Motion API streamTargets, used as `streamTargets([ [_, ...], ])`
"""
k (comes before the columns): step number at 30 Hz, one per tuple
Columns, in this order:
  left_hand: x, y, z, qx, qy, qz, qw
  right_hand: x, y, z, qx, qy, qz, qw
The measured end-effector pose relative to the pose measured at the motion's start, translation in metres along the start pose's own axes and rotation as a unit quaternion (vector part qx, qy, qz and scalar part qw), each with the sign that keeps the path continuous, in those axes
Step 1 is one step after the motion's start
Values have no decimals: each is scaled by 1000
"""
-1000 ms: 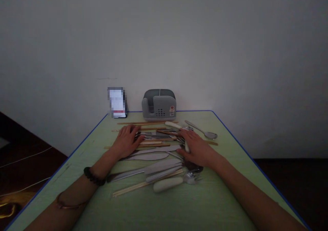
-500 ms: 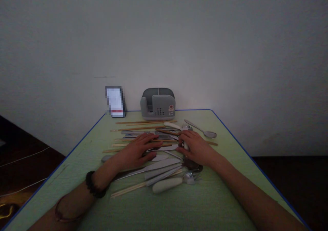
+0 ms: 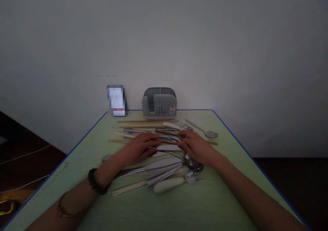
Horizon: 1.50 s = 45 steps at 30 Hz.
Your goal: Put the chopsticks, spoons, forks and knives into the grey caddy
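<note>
My left hand (image 3: 138,149) lies loosely open over the cutlery mid-bench; my right hand (image 3: 198,149) bends over its right end, grip unclear. Pressing unevenly could roll chopsticks (image 3: 129,189) or tangle knives (image 3: 164,163). By the far edge, the divided grey holder (image 3: 165,102) shows nothing above its rim; its bottom is hidden.

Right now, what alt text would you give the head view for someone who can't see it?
Two bare hands, left and right, rest over jumbled knives, chopsticks, spoons and forks on a green table. Behind stand a gray utensil holder and a lit phone.
</note>
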<state>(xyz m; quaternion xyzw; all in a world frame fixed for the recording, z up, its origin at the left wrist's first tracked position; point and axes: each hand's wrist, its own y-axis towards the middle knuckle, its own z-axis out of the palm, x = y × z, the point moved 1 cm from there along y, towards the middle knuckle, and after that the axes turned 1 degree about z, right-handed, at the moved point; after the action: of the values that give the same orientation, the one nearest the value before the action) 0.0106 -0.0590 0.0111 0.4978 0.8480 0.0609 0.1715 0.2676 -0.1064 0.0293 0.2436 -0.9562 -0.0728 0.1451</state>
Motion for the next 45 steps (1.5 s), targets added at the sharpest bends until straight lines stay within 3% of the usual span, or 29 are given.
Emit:
streamTargets([
  [13,-2,1,2,-61,39,-19,997,0,1,-4,10,21,-14,1000],
  [21,-10,1,-4,-32,8,15,999,-1,2,-1,-11,45,-12,999],
  [33,-8,0,-4,-24,-60,-29,997,3,-1,-6,11,20,-17,1000],
  [41,-14,0,-9,-3,-48,-35,998,1,-1,-3,9,40,3,999],
  [45,-11,1,-4,-42,13,-49,998,1,-1,-3,3,52,13,999],
])
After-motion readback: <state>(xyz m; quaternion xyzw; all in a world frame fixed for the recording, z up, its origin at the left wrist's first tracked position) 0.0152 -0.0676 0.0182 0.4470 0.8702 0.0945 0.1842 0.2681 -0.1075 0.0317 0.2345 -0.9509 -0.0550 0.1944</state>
